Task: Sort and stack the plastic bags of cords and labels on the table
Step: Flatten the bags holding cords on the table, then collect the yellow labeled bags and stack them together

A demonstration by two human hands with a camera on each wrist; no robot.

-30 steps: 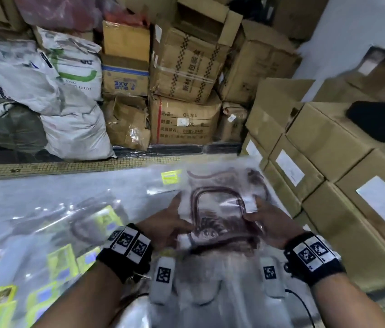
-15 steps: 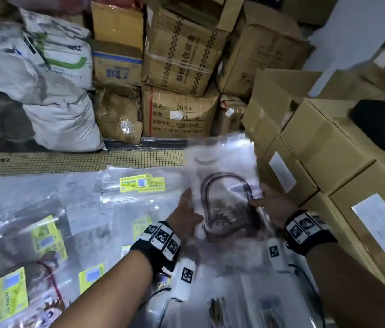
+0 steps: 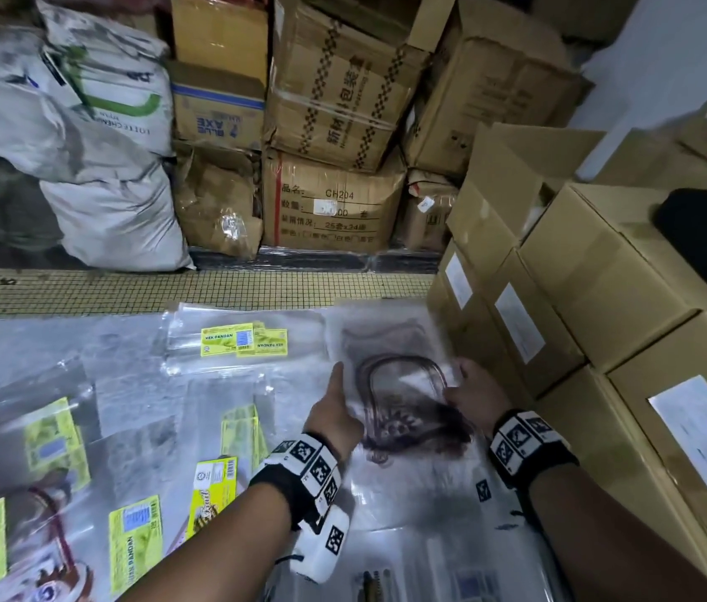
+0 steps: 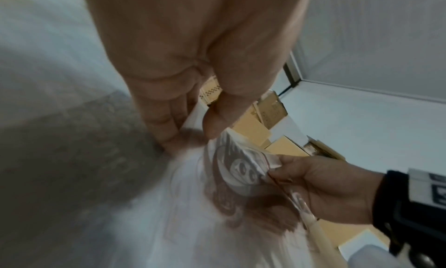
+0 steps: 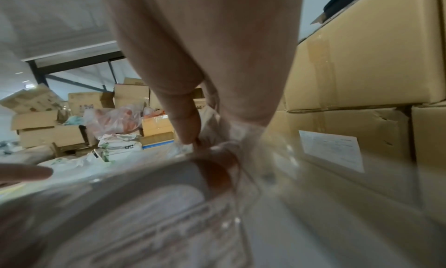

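While both hands (image 3: pixel 404 401) pinch cord bag (image 3: pixel 391 354), lbls nearby.

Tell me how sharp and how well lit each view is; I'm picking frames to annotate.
Head view: dim and wide-angle bent; carton print sharp, glare on the table's plastic sheet, blur toward the lower left. Left wrist: motion-smeared; only the right hand pinching the bag of cords reads. Right wrist: far cartons clear, the bag in front heavily blurred.
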